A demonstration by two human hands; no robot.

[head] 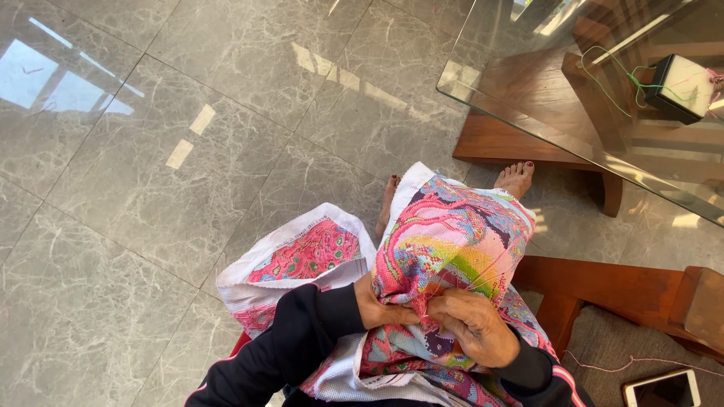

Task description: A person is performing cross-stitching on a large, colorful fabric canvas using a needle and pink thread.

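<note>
As hands (pixel 452 320) pinch — embroidery (pixel 449 241) perhaps lengthwise forward.

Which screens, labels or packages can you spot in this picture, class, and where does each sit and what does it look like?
Phone: bottom right corner, lying flat on a cushioned seat, rectangular, white frame, screen reflecting light.
Small box: top right on the glass table, block-shaped, black sides, pale top face, green thread trailing from it.
No signs in view.
</note>
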